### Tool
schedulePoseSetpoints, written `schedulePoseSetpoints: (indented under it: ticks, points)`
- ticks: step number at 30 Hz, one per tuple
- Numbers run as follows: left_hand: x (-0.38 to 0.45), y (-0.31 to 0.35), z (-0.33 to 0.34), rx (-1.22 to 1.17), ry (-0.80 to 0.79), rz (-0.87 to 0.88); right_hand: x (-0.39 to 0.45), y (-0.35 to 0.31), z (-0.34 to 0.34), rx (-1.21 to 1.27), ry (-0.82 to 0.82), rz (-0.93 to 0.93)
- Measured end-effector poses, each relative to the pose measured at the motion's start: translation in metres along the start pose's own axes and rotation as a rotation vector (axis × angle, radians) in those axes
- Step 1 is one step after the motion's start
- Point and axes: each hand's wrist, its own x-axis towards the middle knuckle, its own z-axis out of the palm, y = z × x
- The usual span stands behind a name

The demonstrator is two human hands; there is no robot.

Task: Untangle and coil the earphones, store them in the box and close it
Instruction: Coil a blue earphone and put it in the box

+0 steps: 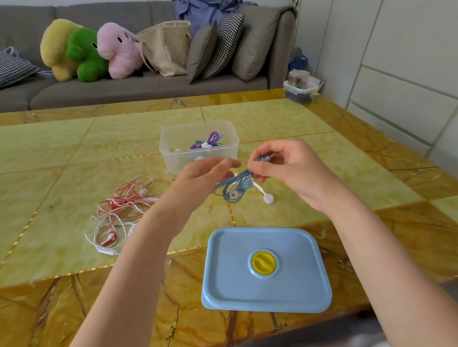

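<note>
My right hand [285,166] pinches a coiled bundle of blue earphones [233,188] above the table, a white strap with a round end [265,196] hanging from it. My left hand [203,175] is right beside the bundle, fingers curled near its left end; whether it touches the cable I cannot tell. Behind the hands stands the clear plastic box [171,150], open, with purple and blue coiled earphones [206,142] inside. A tangle of red and white earphones [121,209] lies on the table to the left. The blue lid [286,286] with a yellow knob lies in front.
The table [57,159] is yellow-green marble with brown edging. A grey sofa [106,92] with plush toys, a bag and cushions runs along the back. A small lidded container [299,88] sits beyond the table's far right corner, by white cabinets.
</note>
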Motion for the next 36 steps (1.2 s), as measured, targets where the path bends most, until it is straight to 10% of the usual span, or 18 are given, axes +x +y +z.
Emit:
schedulePoseSetpoints:
  ticks: [8, 36]
  points:
    - [-0.011, 0.007, 0.007, -0.241, -0.282, -0.126, -0.002, -0.002, 0.000, 0.029, -0.095, -0.057]
    - [0.002, -0.023, -0.006, 0.171, -0.115, -0.211, 0.032, 0.027, 0.033, -0.198, 0.160, 0.082]
